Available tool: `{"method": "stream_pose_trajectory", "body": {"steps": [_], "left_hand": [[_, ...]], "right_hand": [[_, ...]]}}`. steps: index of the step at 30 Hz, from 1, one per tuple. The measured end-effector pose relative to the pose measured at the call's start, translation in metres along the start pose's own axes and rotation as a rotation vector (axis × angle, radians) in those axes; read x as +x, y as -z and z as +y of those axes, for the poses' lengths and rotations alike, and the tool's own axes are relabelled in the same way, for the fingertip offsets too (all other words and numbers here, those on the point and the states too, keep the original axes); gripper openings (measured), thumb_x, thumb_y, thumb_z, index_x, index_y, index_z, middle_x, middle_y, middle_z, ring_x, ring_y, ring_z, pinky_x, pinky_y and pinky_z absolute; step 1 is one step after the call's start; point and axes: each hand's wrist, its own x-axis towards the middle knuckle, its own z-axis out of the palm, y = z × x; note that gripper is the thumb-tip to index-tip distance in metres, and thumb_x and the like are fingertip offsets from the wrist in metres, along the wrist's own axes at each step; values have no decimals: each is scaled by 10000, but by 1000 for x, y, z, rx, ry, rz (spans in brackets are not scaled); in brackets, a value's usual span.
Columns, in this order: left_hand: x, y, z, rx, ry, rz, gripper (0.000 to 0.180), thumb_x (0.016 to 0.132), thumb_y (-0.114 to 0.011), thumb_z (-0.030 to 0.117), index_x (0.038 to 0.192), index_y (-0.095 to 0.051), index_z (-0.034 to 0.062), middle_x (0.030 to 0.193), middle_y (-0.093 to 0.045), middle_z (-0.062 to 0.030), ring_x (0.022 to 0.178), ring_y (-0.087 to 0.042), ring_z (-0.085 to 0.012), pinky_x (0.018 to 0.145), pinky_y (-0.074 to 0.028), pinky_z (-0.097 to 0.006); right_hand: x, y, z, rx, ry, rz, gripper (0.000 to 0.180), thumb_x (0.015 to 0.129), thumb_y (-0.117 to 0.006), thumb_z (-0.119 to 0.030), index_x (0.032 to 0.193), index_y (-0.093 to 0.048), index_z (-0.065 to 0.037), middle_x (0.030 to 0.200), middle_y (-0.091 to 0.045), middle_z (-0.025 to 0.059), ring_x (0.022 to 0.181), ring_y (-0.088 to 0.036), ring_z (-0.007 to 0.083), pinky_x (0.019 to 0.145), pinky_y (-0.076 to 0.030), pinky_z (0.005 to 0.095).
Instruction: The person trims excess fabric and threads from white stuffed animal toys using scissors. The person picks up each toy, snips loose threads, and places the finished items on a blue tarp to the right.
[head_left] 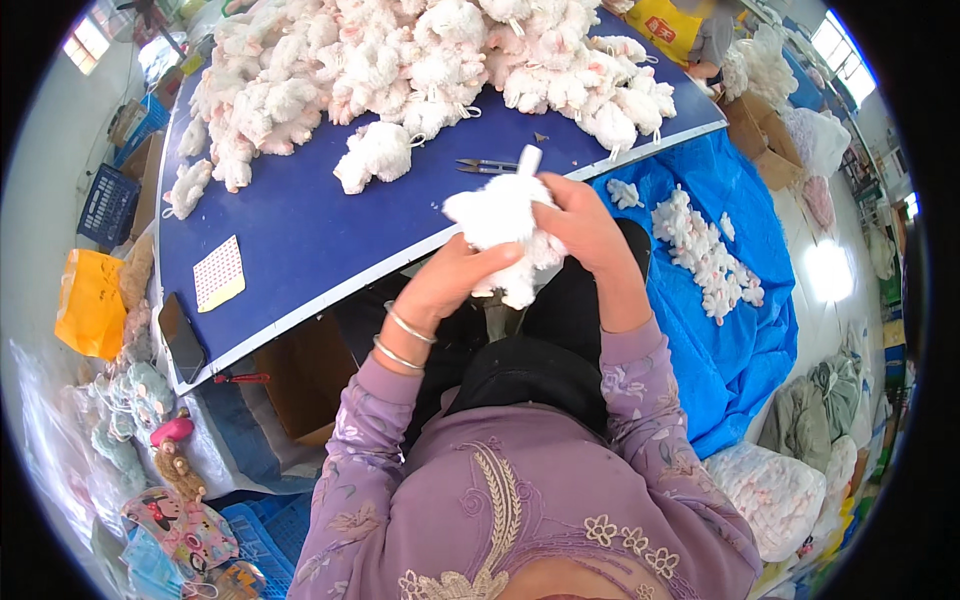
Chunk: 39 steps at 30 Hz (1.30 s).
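White and fluffy, one plush toy (pixel 505 235) sits pinched between my two hands, left grip (pixel 448 283) underneath, right grip (pixel 590 225) wrapped over its top. One pair of snips (pixel 487 166) lies on the blue bench (pixel 300 225) at twelve o'clock, before one big heap of plush toys (pixel 420 60).

Toy workshop — heap of white plush toys (pixel 420 60) on blue worktable (pixel 300 230); cardboard boxes (pixel 760 140), stuffed sacks (pixel 770 490) etc.

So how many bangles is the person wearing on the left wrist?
2, both silver. One bangle sits nearer the left hand, which holds the white plush toy together with the right hand; the second bangle sits just above the purple sleeve. More could be hidden under it.
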Motion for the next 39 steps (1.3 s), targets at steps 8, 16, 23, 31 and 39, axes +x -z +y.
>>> {"method": "stream_pose_trajectory", "body": {"steps": [8,16,23,31,39], "left_hand": [[25,-13,-3,-396,-159,328,279,943,-529,266,1109,-559,45,907,-647,-42,595,-534,-64,430,-373,-199],[25,-30,-2,-510,-163,386,248,940,-546,298,1072,-571,89,851,-610,10,627,-540,-65,477,-388,-208],[25,-17,-12,-405,-180,330,271,948,-517,331,1082,-568,101,954,-632,-9,809,-613,-102,666,-477,-246],[24,-26,-12,-456,-221,387,301,967,-487,340,1102,-568,83,936,-622,1,768,-585,-87,592,-437,-220],[23,-35,-13,-366,-308,416,330,967,-518,338,1138,-565,60,983,-607,-23,804,-580,-88,597,-451,-232]], "right_hand": [[-15,-19,6,26,202,479,134,866,-651,-76,983,-602,-31,801,-581,-17,660,-472,18,581,-394,185],[-31,-45,-3,-277,364,250,278,806,-657,11,1063,-600,-80,843,-540,36,659,-547,70,571,-430,215],[-29,-52,4,-100,343,364,203,801,-730,-61,964,-613,-28,724,-627,47,585,-581,79,528,-447,225],[-35,-48,-2,79,198,331,231,829,-704,-51,1010,-569,-4,774,-619,22,664,-560,42,569,-430,194],[-39,-52,6,381,21,266,218,868,-674,-83,1011,-536,7,832,-620,26,701,-560,49,611,-448,192]]}}
